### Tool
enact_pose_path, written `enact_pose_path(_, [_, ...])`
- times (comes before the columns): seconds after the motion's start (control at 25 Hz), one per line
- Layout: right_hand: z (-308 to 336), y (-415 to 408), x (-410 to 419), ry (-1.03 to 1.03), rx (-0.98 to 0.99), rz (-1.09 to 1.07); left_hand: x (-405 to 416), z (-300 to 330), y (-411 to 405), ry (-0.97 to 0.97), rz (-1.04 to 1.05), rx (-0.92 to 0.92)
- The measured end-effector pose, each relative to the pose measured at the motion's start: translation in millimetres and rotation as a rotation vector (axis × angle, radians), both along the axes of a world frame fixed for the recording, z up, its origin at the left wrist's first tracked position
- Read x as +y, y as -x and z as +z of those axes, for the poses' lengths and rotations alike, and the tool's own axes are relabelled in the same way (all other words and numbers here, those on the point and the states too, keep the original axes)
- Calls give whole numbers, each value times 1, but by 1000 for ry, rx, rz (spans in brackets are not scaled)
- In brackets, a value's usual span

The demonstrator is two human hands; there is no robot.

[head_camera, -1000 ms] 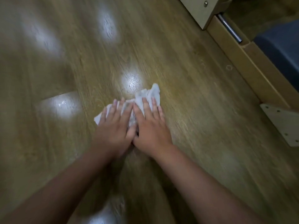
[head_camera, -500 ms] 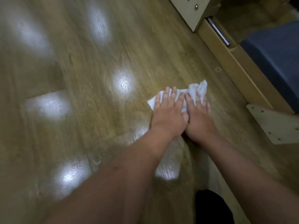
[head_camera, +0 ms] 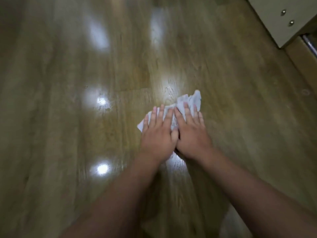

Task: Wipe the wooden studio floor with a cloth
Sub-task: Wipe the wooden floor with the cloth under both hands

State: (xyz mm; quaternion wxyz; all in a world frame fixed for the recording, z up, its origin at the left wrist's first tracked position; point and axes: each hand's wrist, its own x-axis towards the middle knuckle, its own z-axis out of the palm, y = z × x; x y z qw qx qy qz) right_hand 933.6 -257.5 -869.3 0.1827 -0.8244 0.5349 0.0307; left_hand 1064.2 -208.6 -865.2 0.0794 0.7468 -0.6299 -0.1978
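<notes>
Since half a second ago my hands and the cloth point(head_camera: 189, 102) have slid back left across the floor point(head_camera: 68, 117), away from the wooden frame at the right, and the blue pad that showed there is out of view.

From my head camera, my left hand point(head_camera: 158, 134) and my right hand point(head_camera: 191, 134) lie flat, side by side, thumbs touching, fingers spread forward and pressed down on the white cloth. Neither hand grips; both are open with palms down, pinning the cloth to the floor. The cloth is crumpled, mostly hidden beneath my fingers, with one corner sticking out past my left little finger and a rumpled edge rising beyond my right fingertips. It sits a little right of the middle of the view, on glossy brown boards that carry several bright patches of reflected light. At the top right, well apart from the cloth, stands a pale panel point(head_camera: 274, 18) with two metal studs point(head_camera: 291, 22), and beside it a metal rail point(head_camera: 309, 43) on a wooden frame point(head_camera: 301, 59).
</notes>
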Motion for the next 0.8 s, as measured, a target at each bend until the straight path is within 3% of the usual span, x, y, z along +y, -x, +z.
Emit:
enact_pose_path(0.12, [-6, -50, -78, -27, -5, 37, -75, -5, -48, -20, 53, -4])
enact_pose_path(0.32, [-2, 2, -139, -16, -2, -94, -153, -7, 12, -32, -22, -9])
enact_pose_path(0.48, [3, 32, -62, 52, -12, -200, -91, -5, 40, 88, -127, 47])
enact_pose_path(0.56, [7, 23, -18, 58, -11, -143, -44, -2, 33, 116, -87, 81])
enact_pose_path(0.68, [4, -26, 21, -38, -19, 47, 20, -7, -12, 53, 149, 71])
enact_pose_path(0.8, [4, -133, 36, -89, -64, 299, 68, 0, -102, -38, 390, 8])
